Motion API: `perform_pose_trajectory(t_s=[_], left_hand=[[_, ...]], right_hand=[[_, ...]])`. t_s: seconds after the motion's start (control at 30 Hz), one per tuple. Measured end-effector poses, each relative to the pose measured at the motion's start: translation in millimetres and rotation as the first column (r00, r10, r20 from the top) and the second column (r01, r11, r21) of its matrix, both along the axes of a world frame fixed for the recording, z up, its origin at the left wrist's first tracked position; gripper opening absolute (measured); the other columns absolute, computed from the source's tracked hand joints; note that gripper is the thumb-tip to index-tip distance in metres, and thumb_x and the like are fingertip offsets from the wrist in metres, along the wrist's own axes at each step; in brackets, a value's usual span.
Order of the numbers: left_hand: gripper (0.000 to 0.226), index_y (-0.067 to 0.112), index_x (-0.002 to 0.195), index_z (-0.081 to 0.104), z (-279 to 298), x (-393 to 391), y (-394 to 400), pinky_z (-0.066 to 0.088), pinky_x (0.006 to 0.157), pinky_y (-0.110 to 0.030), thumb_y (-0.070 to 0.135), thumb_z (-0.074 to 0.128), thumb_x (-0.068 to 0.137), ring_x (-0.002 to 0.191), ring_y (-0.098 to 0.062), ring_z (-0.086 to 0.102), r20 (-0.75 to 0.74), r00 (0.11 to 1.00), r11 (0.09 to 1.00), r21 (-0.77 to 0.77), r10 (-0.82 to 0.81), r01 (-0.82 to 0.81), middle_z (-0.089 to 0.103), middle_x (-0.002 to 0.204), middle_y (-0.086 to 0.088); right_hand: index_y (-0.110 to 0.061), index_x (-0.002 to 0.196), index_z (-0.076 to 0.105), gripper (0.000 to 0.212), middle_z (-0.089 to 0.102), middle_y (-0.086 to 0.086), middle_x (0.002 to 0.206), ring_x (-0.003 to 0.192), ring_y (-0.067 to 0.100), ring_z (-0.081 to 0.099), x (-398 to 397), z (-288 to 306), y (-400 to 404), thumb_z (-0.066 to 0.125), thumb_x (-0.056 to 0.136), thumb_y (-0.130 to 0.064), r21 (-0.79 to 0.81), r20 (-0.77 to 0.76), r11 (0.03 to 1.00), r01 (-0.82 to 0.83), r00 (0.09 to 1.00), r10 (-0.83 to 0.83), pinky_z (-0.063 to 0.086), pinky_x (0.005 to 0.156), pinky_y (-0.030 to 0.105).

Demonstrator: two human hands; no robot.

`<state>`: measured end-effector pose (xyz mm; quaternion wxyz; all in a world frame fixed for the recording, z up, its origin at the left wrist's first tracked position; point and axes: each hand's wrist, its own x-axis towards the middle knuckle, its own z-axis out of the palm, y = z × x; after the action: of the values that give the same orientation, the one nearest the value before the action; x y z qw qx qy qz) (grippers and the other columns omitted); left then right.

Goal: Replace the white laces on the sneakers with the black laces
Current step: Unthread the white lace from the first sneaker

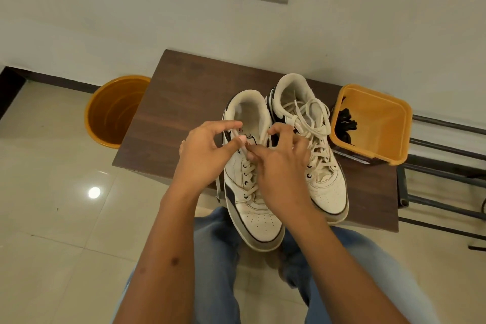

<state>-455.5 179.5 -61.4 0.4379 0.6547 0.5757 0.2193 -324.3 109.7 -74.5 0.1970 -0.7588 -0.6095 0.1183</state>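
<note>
Two sneakers stand side by side on the dark wood-grain desk (184, 102), toes pointing near, so both lace rows face the person. The left sneaker (252, 192) overhangs the near edge. Its white lace (248, 168) is already undone at the top, where both hands work. The left hand (207, 155) pinches a strand between thumb and forefinger. The right hand (281, 166) curls its fingers over the upper eyelets, apparently gripping lace, probably to draw it out. The right sneaker (315, 155) is fully laced and tied in a loose bow. The uppers look like smooth cream leather with dark panels and perforated toes. The black laces (345, 123) lie bunched in a square orange tub (381, 139) at far right, within reach. A round orange bin (113, 110) stands on the glossy tiled floor at left.
</note>
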Motion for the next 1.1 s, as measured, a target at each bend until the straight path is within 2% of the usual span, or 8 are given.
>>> perform_pose_trajectory(t_s=[0.07,0.2,0.3,0.4,0.53,0.67,0.93,1.1], left_hand=[[0.04,0.055,0.11,0.063,-0.2,-0.8,0.8,0.037,0.107,-0.055,0.066,0.058,0.072,0.108,0.004,0.055,0.0,1.0,1.0,-0.011,-0.015,0.015,0.061,0.122,0.021],[0.027,0.068,0.098,0.059,-0.1,-1.8,1.1,0.037,0.106,-0.06,0.062,0.065,0.072,0.075,0.01,0.055,-0.025,0.999,1.0,-0.014,0.019,-0.02,0.066,0.106,0.024],[0.035,0.072,0.084,0.058,1.1,-3.7,1.1,0.033,0.109,-0.06,0.041,0.074,0.082,0.102,0.008,0.052,-0.06,0.995,0.997,0.012,0.08,-0.08,0.058,0.095,0.038],[0.032,0.071,0.084,0.058,1.4,-2.1,0.5,0.035,0.108,-0.06,0.043,0.075,0.081,0.096,0.011,0.054,-0.058,0.996,0.997,0.015,0.074,-0.073,0.058,0.102,0.037],[0.019,0.06,0.094,0.064,-1.6,0.1,-0.1,0.034,0.109,-0.06,0.049,0.072,0.08,0.115,-0.001,0.054,-0.041,0.997,0.997,0.034,0.063,-0.062,0.063,0.121,0.022],[0.03,0.05,0.11,0.066,-0.4,1.2,-0.3,0.032,0.11,-0.059,0.052,0.071,0.081,0.122,-0.005,0.052,-0.069,0.995,0.996,0.059,0.068,-0.064,0.062,0.122,0.02],[0.028,0.053,0.106,0.065,-0.6,0.8,-0.6,0.034,0.109,-0.059,0.057,0.07,0.08,0.103,0.006,0.05,-0.095,0.993,0.997,0.041,0.076,-0.072,0.06,0.125,0.02],[0.028,0.054,0.105,0.064,1.7,4.6,-1.3,0.035,0.108,-0.059,0.057,0.071,0.078,0.114,-0.005,0.053,-0.137,0.986,0.995,0.038,0.097,-0.093,0.059,0.124,0.022]], right_hand=[[-0.027,0.094,0.075,0.01,0.037,0.002,0.128,0.11,0.023,0.025,-2.0,-1.4,1.5,0.068,0.089,-0.022,0.022,-0.033,0.999,0.027,0.999,-0.026,0.032,0.092,0.043],[-0.024,0.084,0.076,0.007,0.042,0.0,0.128,0.114,0.021,0.025,2.3,3.1,1.4,0.072,0.084,-0.018,0.115,-0.081,0.987,0.112,0.991,-0.103,0.027,0.093,0.035],[-0.024,0.082,0.075,0.01,0.039,-0.003,0.128,0.114,0.02,0.029,14.7,10.6,-7.2,0.071,0.086,-0.016,0.149,-0.242,0.929,0.34,0.923,-0.299,0.024,0.094,0.015],[-0.025,0.089,0.072,0.01,0.036,-0.001,0.13,0.113,0.022,0.034,21.8,16.6,-12.5,0.069,0.089,-0.016,0.102,-0.334,0.898,0.428,0.865,-0.374,0.021,0.086,-0.001],[-0.033,0.114,0.066,0.022,0.029,0.002,0.146,0.128,0.027,0.025,8.6,16.8,-1.2,0.059,0.095,-0.025,0.139,-0.096,0.978,0.158,0.985,-0.146,0.029,0.102,0.041],[-0.03,0.107,0.069,0.019,0.027,0.0,0.152,0.134,0.032,0.017,-9.4,0.2,3.5,0.06,0.092,-0.037,-0.026,0.069,1.0,0.011,0.998,-0.01,0.016,0.106,0.05],[-0.031,0.082,0.077,0.004,0.043,-0.013,0.139,0.126,0.02,0.027,10.0,2.7,7.6,0.074,0.082,-0.035,0.111,-0.261,0.984,0.143,0.959,-0.11,0.028,0.104,0.047],[-0.031,0.084,0.07,0.002,0.04,-0.01,0.123,0.112,0.013,0.036,41.7,17.7,-7.9,0.072,0.085,-0.031,0.248,-0.524,0.721,0.647,0.716,-0.462,0.039,0.099,0.05]])
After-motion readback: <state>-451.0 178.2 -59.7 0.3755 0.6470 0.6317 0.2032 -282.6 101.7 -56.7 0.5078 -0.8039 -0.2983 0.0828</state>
